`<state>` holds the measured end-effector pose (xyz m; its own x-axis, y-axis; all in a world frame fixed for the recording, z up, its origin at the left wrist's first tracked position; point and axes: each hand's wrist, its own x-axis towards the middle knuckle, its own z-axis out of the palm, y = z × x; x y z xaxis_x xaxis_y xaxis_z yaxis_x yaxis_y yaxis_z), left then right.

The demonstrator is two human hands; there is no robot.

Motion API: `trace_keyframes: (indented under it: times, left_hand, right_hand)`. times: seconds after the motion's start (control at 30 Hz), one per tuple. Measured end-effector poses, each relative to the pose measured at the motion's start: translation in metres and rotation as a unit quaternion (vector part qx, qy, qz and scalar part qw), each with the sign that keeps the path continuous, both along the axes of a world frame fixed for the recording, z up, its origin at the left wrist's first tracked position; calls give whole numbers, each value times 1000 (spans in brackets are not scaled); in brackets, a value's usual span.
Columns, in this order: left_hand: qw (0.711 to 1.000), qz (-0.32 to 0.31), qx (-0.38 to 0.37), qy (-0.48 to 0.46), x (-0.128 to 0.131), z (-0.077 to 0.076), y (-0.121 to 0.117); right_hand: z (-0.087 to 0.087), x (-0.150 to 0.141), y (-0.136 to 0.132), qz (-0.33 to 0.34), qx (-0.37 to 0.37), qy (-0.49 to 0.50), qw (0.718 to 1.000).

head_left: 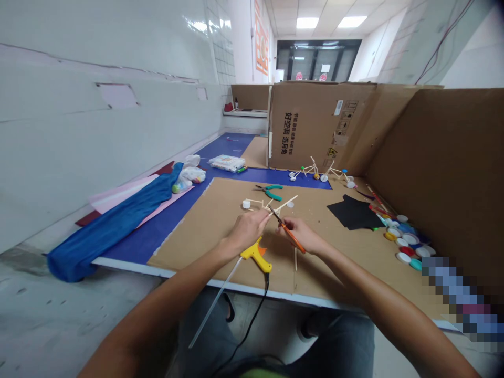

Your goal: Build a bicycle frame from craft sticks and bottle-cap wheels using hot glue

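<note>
My left hand is closed on a thin wooden stick, which points up and to the right. In my right hand is a pair of orange-handled pliers, with its dark jaws at the stick beside my left fingertips. Whether the jaws have closed on the wood I cannot tell. Just behind my hands lies a small stick frame with a white bottle cap, partly hidden. A yellow glue gun with a long clear glue stick lies below my left hand. Green-handled pliers rest beyond the frame.
Cardboard covers the table. At right are black paper and several bottle caps. Two stick models stand near a large carton. Blue cloth lies left, and the glue gun's cord hangs over the edge.
</note>
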<state>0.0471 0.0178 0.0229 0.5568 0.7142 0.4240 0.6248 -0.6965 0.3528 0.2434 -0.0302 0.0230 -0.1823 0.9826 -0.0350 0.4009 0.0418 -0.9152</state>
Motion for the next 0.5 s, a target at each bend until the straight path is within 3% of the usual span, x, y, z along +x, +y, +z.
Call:
trace_keyframes:
  times: [0.17,0.5]
  left_hand:
    - [1000,-17,-6,-17,-2,-4,0]
    - [984,-26,-138,-111,-4,10,-10]
  right_hand:
    - [1,-1,-4,-1,18,-2,1000]
    - [-12,0,-12,-4,69,-7,998]
